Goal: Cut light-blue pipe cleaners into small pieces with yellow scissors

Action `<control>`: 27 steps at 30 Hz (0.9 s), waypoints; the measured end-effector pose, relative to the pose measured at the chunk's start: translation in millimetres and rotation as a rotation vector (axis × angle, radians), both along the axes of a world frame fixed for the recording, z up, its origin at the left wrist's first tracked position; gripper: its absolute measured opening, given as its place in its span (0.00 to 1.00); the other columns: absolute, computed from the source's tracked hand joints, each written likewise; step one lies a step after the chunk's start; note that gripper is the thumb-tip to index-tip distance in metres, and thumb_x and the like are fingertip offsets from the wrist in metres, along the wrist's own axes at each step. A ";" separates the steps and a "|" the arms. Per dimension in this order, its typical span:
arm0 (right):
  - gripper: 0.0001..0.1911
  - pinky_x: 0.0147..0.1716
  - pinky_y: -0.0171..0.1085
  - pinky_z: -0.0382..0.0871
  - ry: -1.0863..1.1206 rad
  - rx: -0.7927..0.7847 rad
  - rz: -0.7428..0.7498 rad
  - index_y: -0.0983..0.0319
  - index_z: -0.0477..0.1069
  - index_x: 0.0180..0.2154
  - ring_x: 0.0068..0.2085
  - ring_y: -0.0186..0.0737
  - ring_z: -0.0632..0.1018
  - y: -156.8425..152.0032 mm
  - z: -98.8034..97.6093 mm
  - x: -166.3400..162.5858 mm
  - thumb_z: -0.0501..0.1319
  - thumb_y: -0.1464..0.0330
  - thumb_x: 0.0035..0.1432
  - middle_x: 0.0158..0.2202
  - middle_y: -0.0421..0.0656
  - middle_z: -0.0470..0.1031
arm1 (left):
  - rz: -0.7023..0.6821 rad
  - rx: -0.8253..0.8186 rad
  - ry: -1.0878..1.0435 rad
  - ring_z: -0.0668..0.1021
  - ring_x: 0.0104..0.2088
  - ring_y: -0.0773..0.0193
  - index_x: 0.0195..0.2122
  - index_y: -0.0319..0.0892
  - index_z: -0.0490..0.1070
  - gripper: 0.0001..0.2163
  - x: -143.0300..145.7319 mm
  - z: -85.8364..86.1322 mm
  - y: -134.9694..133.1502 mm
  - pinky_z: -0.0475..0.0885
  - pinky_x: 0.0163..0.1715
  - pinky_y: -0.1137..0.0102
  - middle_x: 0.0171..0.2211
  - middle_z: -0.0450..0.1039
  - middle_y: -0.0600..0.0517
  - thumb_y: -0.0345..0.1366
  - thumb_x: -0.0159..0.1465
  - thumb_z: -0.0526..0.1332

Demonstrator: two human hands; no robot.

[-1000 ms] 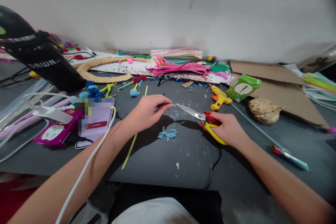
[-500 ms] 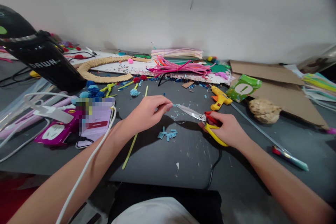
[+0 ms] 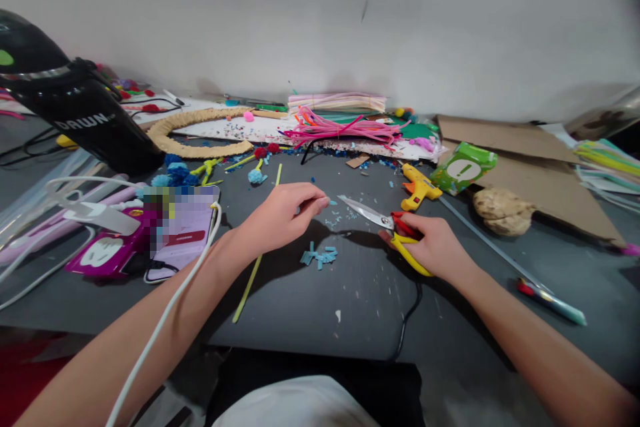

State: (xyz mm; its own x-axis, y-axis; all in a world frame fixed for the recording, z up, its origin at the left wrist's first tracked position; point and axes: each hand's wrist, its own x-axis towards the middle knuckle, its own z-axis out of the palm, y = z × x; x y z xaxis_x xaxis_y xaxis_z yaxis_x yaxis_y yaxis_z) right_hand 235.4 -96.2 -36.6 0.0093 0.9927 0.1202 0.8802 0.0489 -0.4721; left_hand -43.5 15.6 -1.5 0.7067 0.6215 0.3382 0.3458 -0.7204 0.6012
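Observation:
My left hand (image 3: 283,215) hovers over the dark table (image 3: 360,307) with its fingers pinched on a tiny blue piece (image 3: 326,201) at the fingertips. My right hand (image 3: 435,247) grips the red and yellow handles of a pair of scissors (image 3: 385,223). The blades point left toward my left fingertips and stand a short gap away from them. Below, between the hands, lies a small heap of cut blue bits (image 3: 319,255). A thin yellow-green strip (image 3: 253,273) runs under my left wrist.
A yellow glue gun (image 3: 417,185), a green packet (image 3: 464,167), a beige lump (image 3: 504,210) and cardboard (image 3: 520,147) lie right. Pink pipe cleaners (image 3: 345,127) and a woven ring (image 3: 193,132) sit behind. A black appliance (image 3: 75,107), a phone (image 3: 177,230) and white cable (image 3: 165,313) lie left.
The scissors' tip has drawn slightly right, away from my left fingertips. Both hands otherwise stay in place.

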 end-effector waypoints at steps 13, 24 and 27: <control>0.17 0.25 0.32 0.53 -0.023 -0.009 0.039 0.60 0.58 0.24 0.26 0.31 0.57 1.0 -5.7 2.5 0.62 0.60 0.54 0.22 0.34 0.59 | -0.007 0.007 0.008 0.72 0.30 0.70 0.35 0.39 0.72 0.10 -0.3 0.1 -0.1 0.63 0.33 0.74 0.29 0.72 0.54 0.36 0.70 0.54; 0.18 0.23 0.31 0.52 0.029 -0.028 -0.027 0.60 0.58 0.23 0.24 0.30 0.56 -0.6 -3.2 0.4 0.64 0.59 0.52 0.20 0.33 0.57 | -0.007 0.027 0.002 0.72 0.31 0.69 0.36 0.39 0.72 0.10 -0.8 -1.7 0.4 0.64 0.33 0.74 0.30 0.73 0.53 0.36 0.70 0.54; 0.19 0.23 0.31 0.52 0.027 -0.040 -0.019 0.60 0.57 0.23 0.24 0.30 0.56 -0.5 -2.6 -0.2 0.65 0.59 0.51 0.20 0.33 0.56 | -0.005 0.031 0.001 0.72 0.31 0.69 0.36 0.39 0.72 0.10 -1.0 -1.9 0.5 0.64 0.33 0.74 0.30 0.73 0.53 0.36 0.70 0.54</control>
